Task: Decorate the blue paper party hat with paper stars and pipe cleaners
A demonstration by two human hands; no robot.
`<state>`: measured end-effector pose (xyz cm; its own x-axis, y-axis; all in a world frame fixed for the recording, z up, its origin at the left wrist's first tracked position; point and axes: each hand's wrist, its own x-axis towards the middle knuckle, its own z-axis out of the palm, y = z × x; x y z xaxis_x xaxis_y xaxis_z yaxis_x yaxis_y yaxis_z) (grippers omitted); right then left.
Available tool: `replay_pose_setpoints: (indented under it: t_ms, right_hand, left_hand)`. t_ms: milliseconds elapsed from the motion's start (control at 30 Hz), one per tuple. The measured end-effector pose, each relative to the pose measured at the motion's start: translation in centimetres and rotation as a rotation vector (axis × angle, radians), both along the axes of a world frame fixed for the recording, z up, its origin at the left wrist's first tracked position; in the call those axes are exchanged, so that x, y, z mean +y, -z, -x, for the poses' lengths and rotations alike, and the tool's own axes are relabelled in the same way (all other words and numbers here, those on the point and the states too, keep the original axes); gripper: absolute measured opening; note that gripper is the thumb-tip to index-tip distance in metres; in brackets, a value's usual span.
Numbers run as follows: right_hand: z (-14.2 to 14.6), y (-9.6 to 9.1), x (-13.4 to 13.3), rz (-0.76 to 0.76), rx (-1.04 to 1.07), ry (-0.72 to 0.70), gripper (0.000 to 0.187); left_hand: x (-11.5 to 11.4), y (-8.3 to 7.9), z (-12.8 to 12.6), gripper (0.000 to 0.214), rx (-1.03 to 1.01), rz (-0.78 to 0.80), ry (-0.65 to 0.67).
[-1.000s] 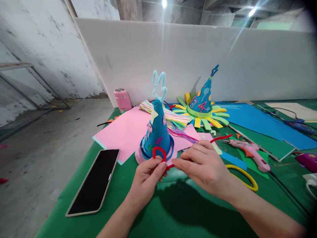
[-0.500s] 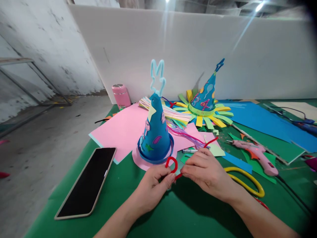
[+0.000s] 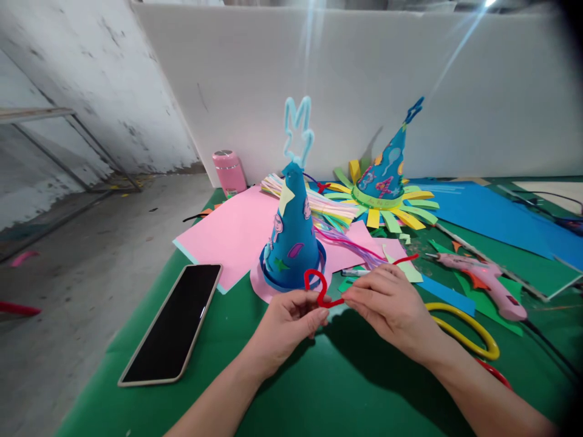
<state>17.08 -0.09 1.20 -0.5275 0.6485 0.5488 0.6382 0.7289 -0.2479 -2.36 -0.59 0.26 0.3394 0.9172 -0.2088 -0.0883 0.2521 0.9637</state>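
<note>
A red pipe cleaner (image 3: 324, 291) is stretched between my hands, its left part bent into a rounded loop and curve. My left hand (image 3: 291, 321) pinches it just below the loop. Further along, my right hand (image 3: 387, 303) grips the straighter part, and the free end pokes out beyond the fingers to the right. Just behind my hands stands a blue cone hat (image 3: 291, 237) with stickers, a blue rim band and a light blue pipe-cleaner shape (image 3: 298, 130) on its tip. Its base rests on a pink paper disc (image 3: 257, 285).
A phone (image 3: 175, 325) lies at left. Right of my hands are yellow-handled scissors (image 3: 473, 328) and a pink glue gun (image 3: 489, 282) with its cord. Behind are pink paper (image 3: 218, 237), a bundle of pipe cleaners (image 3: 337, 209), a second decorated hat (image 3: 382, 176) and a pink bottle (image 3: 229, 173).
The red pipe cleaner has gained a second bend beneath its loop. My right hand has shifted slightly right, drawing the straight part outward. The camera view has tilted and shifted slightly.
</note>
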Motion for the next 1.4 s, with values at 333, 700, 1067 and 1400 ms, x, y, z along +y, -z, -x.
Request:
replay_pose_setpoints:
  t_ms: [333, 700, 1067, 1400]
  right_hand:
    - [0.7, 0.2, -0.4, 0.005, 0.038, 0.024, 0.011]
    - [0.8, 0.2, -0.5, 0.043, -0.010, -0.089, 0.011]
    - [0.7, -0.5, -0.6, 0.129, 0.002, -0.111, 0.012]
    - [0.9, -1.7, 0.0, 0.585, 0.432, 0.019, 0.020]
  left_hand:
    - [-0.1, 0.1, 0.0, 0.020, 0.011, -0.030, -0.109]
    - [-0.1, 0.2, 0.5, 0.023, 0.201, -0.170, 0.086]
    - [-0.2, -0.6, 0.4, 0.024, 0.156, -0.106, 0.123]
    - [-0.6, 0.0, -0.1, 0.023, 0.240, -0.085, 0.213]
